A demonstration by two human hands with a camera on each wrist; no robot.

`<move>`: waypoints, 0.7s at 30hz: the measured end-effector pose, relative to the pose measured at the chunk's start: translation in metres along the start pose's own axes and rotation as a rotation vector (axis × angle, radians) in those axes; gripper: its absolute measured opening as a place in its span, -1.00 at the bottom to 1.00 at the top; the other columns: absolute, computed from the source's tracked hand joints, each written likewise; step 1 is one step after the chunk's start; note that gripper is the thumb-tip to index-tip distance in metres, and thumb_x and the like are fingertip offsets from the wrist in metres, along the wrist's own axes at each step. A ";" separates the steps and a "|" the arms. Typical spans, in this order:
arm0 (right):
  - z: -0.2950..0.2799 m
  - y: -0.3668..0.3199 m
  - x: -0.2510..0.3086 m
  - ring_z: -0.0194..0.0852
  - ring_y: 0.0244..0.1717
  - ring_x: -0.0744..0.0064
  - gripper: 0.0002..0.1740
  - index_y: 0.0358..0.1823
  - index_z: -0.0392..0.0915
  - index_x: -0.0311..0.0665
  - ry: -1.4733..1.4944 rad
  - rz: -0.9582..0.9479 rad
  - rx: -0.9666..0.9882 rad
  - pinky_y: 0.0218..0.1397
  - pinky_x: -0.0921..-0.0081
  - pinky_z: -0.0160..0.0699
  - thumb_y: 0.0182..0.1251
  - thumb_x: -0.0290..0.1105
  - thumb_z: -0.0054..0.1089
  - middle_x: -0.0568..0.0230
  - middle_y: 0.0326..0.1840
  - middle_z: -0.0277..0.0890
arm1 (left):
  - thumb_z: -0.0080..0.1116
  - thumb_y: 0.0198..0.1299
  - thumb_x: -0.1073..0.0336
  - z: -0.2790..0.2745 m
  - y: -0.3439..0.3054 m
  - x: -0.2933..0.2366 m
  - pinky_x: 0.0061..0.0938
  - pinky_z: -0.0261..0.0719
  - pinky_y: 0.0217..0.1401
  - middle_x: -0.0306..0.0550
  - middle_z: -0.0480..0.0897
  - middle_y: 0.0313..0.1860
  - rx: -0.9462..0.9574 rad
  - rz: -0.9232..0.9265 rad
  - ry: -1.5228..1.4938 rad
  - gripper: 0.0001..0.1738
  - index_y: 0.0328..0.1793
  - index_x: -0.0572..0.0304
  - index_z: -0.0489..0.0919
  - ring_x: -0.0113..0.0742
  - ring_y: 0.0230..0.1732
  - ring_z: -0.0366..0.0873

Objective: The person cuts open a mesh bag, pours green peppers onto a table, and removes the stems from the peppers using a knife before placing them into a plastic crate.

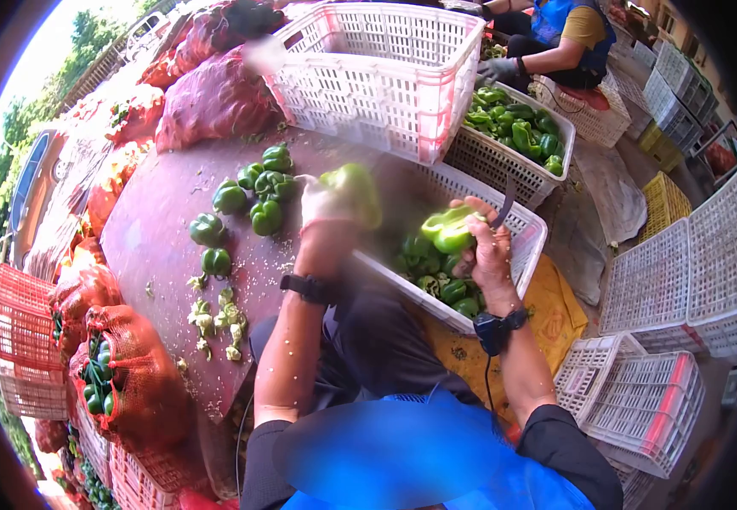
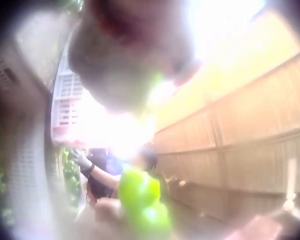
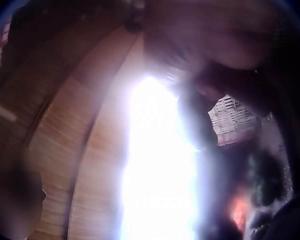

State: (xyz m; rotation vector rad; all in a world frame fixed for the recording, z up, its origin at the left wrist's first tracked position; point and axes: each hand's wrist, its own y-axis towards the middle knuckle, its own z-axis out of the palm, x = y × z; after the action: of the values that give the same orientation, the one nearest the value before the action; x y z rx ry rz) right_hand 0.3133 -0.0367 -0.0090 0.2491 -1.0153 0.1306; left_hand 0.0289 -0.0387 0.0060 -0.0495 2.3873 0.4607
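My left hand (image 1: 324, 202), blurred in the head view, grips a light green bell pepper (image 1: 353, 194). In my right hand (image 1: 492, 255) is a cut-open bell pepper (image 1: 448, 229), its pale inside showing. A knife with a thin dark blade (image 1: 505, 201) sticks up from that same hand, its handle hidden by the fingers. Both hands are raised near a white crate (image 1: 532, 238) that holds several green peppers (image 1: 452, 287). In the left wrist view the left hand (image 2: 135, 55) is a blur, and a bright green bell pepper (image 2: 145, 205) shows below it.
Several whole peppers (image 1: 249, 191) lie on the reddish surface at left, near pale pepper cores (image 1: 215, 319). A large white crate (image 1: 377, 81) stands behind them. Red mesh sacks (image 1: 134, 382) line the left side. Another person (image 1: 568, 42) sits by a second pepper crate (image 1: 526, 136); stacked crates (image 1: 683, 272) stand right.
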 end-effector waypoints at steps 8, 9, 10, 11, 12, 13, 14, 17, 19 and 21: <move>0.047 0.029 0.019 0.54 0.34 -0.06 -0.29 0.33 0.53 -0.27 -1.208 -0.602 0.329 0.39 0.19 0.55 0.24 -0.03 0.47 -0.11 0.35 0.52 | 0.35 -0.04 0.43 -0.032 -0.012 -0.100 -0.15 0.64 0.09 0.38 0.68 -0.05 0.350 0.170 0.057 -0.49 0.12 0.40 0.60 0.22 0.03 0.67; 0.055 0.033 0.011 0.58 0.27 -0.06 -0.36 0.31 0.54 -0.28 -1.222 -0.586 0.390 0.34 0.20 0.59 0.26 -0.14 0.45 -0.11 0.29 0.57 | 0.35 -0.04 0.43 -0.028 -0.011 -0.097 -0.15 0.64 0.09 0.38 0.68 -0.05 0.353 0.171 0.057 -0.49 0.12 0.40 0.60 0.22 0.03 0.67; 0.058 0.037 0.006 0.62 0.21 -0.06 -0.42 0.30 0.54 -0.28 -1.236 -0.573 0.452 0.29 0.21 0.63 0.28 -0.24 0.42 -0.11 0.22 0.61 | 0.35 -0.05 0.44 -0.019 -0.007 -0.089 -0.15 0.65 0.08 0.34 0.69 -0.09 0.413 0.131 0.141 -0.59 -0.01 0.38 0.64 0.20 0.00 0.68; 0.058 0.041 0.002 0.62 0.21 -0.06 -0.42 0.30 0.54 -0.28 -1.236 -0.581 0.452 0.29 0.21 0.63 0.28 -0.24 0.42 -0.11 0.22 0.61 | 0.35 -0.07 0.45 -0.009 -0.003 -0.074 -0.15 0.66 0.06 0.29 0.71 -0.13 0.467 0.092 0.226 -0.69 -0.14 0.37 0.67 0.18 -0.03 0.70; 0.058 0.044 -0.002 0.66 0.13 -0.08 -0.48 0.26 0.57 -0.29 -1.237 -0.606 0.446 0.21 0.21 0.67 0.30 -0.29 0.37 -0.11 0.14 0.65 | 0.35 -0.07 0.42 0.013 -0.003 -0.039 -0.16 0.66 0.04 0.25 0.72 -0.14 0.409 0.322 0.552 -0.70 -0.14 0.34 0.66 0.15 -0.05 0.70; 0.059 0.045 -0.006 0.69 0.05 -0.10 -0.54 0.23 0.59 -0.30 -1.236 -0.630 0.441 0.13 0.20 0.70 0.32 -0.35 0.32 -0.12 0.06 0.68 | 0.35 -0.07 0.42 0.017 -0.003 -0.032 -0.16 0.66 0.04 0.25 0.72 -0.14 0.406 0.316 0.555 -0.70 -0.14 0.34 0.66 0.15 -0.05 0.70; 0.061 0.046 -0.010 0.69 0.05 -0.10 -0.54 0.23 0.59 -0.30 -1.232 -0.632 0.445 0.13 0.20 0.70 0.32 -0.35 0.32 -0.12 0.06 0.68 | 0.33 -0.02 0.39 0.021 -0.003 -0.025 -0.17 0.67 0.01 0.24 0.72 -0.15 0.345 0.330 0.564 -0.71 -0.13 0.33 0.67 0.14 -0.08 0.71; 0.062 0.048 -0.017 0.71 -0.02 -0.11 -0.61 0.15 0.63 -0.33 -1.197 -0.559 0.378 0.03 0.19 0.73 0.35 -0.32 0.29 -0.15 0.02 0.69 | 0.29 0.07 0.34 0.030 0.005 -0.024 -0.20 0.68 -0.01 0.21 0.73 -0.16 0.303 0.251 0.564 -0.72 -0.09 0.30 0.69 0.10 -0.10 0.71; 0.065 0.046 -0.024 0.73 -0.11 -0.12 -0.67 0.06 0.68 -0.35 -1.127 -0.582 0.241 -0.05 0.18 0.73 0.37 -0.30 0.27 -0.15 -0.10 0.71 | 0.26 0.11 0.32 0.032 0.006 -0.037 -0.22 0.69 0.00 0.19 0.73 -0.16 0.322 0.152 0.554 -0.72 -0.07 0.29 0.69 0.08 -0.09 0.72; 0.067 0.043 -0.033 0.74 -0.14 -0.10 -0.67 0.04 0.70 -0.35 -1.105 -0.565 0.174 -0.08 0.19 0.73 0.37 -0.28 0.28 -0.14 -0.13 0.72 | 0.25 0.15 0.27 0.025 0.005 -0.063 -0.26 0.69 0.02 0.16 0.74 -0.16 0.330 -0.109 0.460 -0.72 -0.06 0.25 0.71 0.04 -0.07 0.72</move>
State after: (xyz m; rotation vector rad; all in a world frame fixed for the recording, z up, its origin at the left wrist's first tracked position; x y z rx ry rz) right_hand 0.2315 -0.0130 0.0026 0.8066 -1.9797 -0.4935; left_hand 0.0917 -0.0310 0.0314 -0.1498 2.8632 -0.0077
